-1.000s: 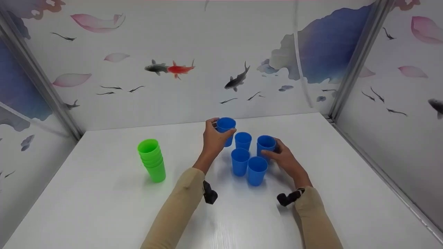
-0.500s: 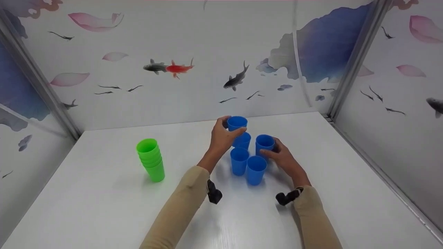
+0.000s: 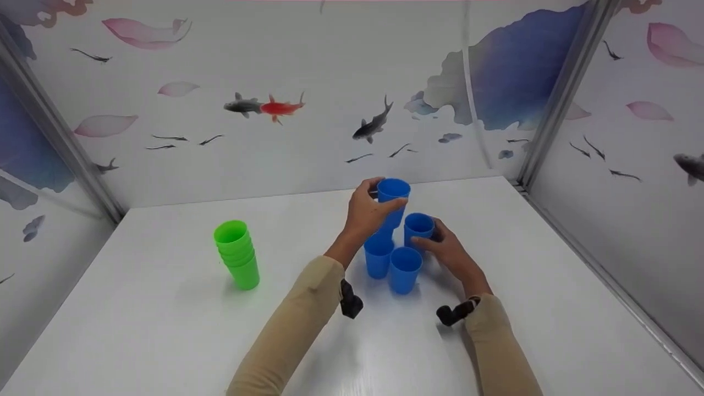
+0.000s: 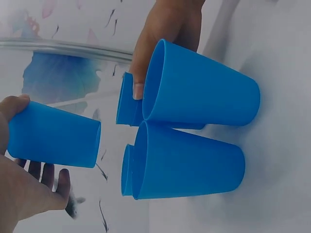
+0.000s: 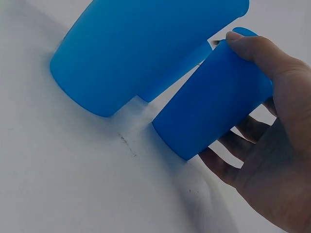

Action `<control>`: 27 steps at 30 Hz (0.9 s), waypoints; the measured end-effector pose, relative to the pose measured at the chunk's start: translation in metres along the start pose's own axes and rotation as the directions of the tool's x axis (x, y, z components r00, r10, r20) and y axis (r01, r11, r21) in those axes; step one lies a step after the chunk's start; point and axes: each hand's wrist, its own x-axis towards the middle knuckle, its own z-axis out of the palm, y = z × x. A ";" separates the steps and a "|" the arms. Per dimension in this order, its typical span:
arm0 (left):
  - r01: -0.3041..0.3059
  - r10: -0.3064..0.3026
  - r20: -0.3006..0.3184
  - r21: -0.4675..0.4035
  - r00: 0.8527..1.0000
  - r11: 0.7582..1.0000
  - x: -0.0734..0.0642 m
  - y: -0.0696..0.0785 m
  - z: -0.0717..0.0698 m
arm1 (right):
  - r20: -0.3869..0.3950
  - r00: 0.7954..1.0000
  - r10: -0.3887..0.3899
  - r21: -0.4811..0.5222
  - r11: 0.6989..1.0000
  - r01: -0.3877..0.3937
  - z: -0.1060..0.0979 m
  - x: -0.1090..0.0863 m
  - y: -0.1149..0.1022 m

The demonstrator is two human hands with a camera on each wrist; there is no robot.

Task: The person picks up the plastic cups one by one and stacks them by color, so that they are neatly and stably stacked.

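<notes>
My left hand grips a blue cup round its side, lifted upright above the group of blue cups. In the left wrist view that lifted cup is apart from the others. The right hand holds another blue cup, thumb on the near side and fingers behind; its base is at the white table in the right wrist view. Two blue cups stand side by side in front, the left one and the right one. One more blue cup behind them is mostly hidden by the left hand and its cup.
A nested stack of green cups stands on the left part of the white table. Printed wall panels close in the back and both sides. A black wrist camera sits on each arm.
The left hand has carried its blue cup to the right, from beside the rear cup to above it, slightly higher. The right hand and its cup stay in place.
</notes>
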 end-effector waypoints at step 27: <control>0.029 -0.026 0.076 -0.038 0.997 0.999 0.000 0.009 0.037 | 0.017 0.999 -0.027 0.033 0.999 0.027 0.000 0.001 0.001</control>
